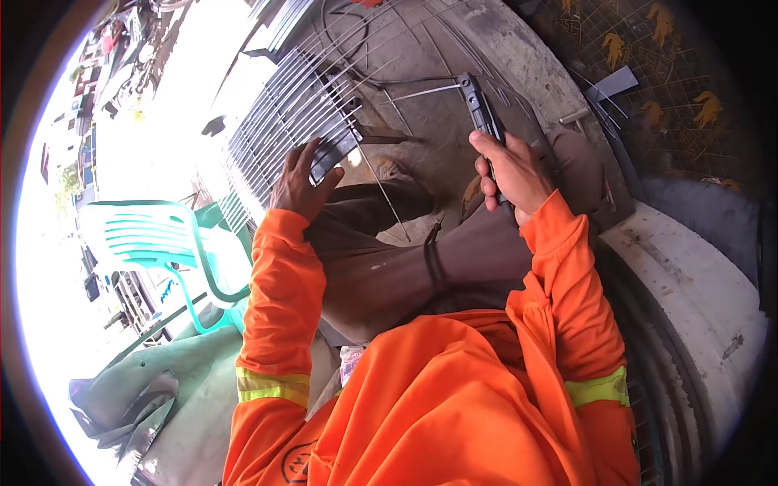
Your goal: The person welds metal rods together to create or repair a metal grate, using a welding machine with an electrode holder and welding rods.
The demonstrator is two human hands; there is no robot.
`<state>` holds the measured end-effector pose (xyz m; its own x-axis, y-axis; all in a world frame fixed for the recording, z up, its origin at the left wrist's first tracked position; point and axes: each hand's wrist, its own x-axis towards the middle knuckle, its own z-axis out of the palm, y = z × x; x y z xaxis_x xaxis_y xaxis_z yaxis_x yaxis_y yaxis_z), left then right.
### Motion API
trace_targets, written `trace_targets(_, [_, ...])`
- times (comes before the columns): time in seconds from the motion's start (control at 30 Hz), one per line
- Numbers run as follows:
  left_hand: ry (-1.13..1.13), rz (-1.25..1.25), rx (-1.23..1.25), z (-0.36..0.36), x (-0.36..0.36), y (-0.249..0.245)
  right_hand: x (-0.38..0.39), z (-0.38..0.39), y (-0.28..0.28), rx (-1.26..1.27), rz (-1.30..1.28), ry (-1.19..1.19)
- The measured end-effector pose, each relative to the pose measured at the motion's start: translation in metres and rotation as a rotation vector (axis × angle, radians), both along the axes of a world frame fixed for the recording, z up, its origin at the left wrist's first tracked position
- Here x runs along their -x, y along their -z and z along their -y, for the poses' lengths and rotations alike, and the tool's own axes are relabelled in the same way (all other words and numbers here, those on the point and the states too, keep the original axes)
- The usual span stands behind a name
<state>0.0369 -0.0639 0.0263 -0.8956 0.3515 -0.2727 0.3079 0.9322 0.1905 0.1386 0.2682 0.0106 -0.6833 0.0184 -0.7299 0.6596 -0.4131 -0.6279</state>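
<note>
In my right hand [515, 172] is a black welding electrode holder [480, 109], my fingers wrapped round its handle and the thumb lying along the top. A thin electrode [427, 91] sticks out from its far end toward the left. My left hand [304, 180] has its thumb and fingers spread at the near end of a dark, shiny metal piece [334, 152]. Just beyond that hand stands a grille of thin parallel metal rods [279, 109], which the metal piece overlaps in this view.
A light green plastic chair [198, 251] stands at the left, beside a greyish-green sheet [190, 381]. Cables and loose rods cross the concrete floor [421, 57] ahead. At the right are a pale ledge [689, 279] and a patterned dark surface [648, 89] with a flat-bladed metal piece [613, 83].
</note>
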Motion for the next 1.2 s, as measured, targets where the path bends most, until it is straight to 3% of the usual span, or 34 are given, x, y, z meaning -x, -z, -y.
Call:
trace_targets(0.23, [0.034, 0.073, -0.028, 0.008, 0.009, 0.0, 0.021, -0.046, 0.004, 0.035, 0.095, -0.185])
trace_targets(0.37, [0.045, 0.076, -0.017, 0.012, 0.011, 0.002, 0.022, -0.049, 0.006, 0.05, 0.096, 0.045])
trace_targets(0.43, [0.054, 0.078, -0.017, 0.012, 0.011, 0.002, 0.025, -0.053, 0.009, 0.052, 0.1, 0.037])
trace_targets(0.5, [0.057, 0.077, -0.019, 0.012, 0.012, 0.002, 0.03, -0.057, 0.011, 0.152, 0.149, -0.36])
trace_targets(0.67, [0.054, 0.056, -0.015, 0.012, 0.012, 0.005, 0.038, -0.057, 0.008, 0.051, 0.163, -0.229])
trace_targets(0.83, [0.049, 0.058, -0.073, 0.011, 0.008, 0.004, 0.054, -0.115, -0.031, -0.172, 0.095, -0.455])
trace_targets(0.97, [0.058, 0.054, -0.071, 0.013, 0.009, 0.007, 0.068, -0.155, -0.033, -0.292, 0.162, -0.511])
trace_targets(1.03, [0.053, 0.068, -0.06, 0.017, 0.01, 0.013, 0.074, -0.161, -0.023, -0.097, 0.251, -0.55])
trace_targets(1.2, [0.04, 0.087, -0.02, 0.01, 0.008, 0.004, 0.09, -0.123, -0.002, 0.029, 0.283, -0.564])
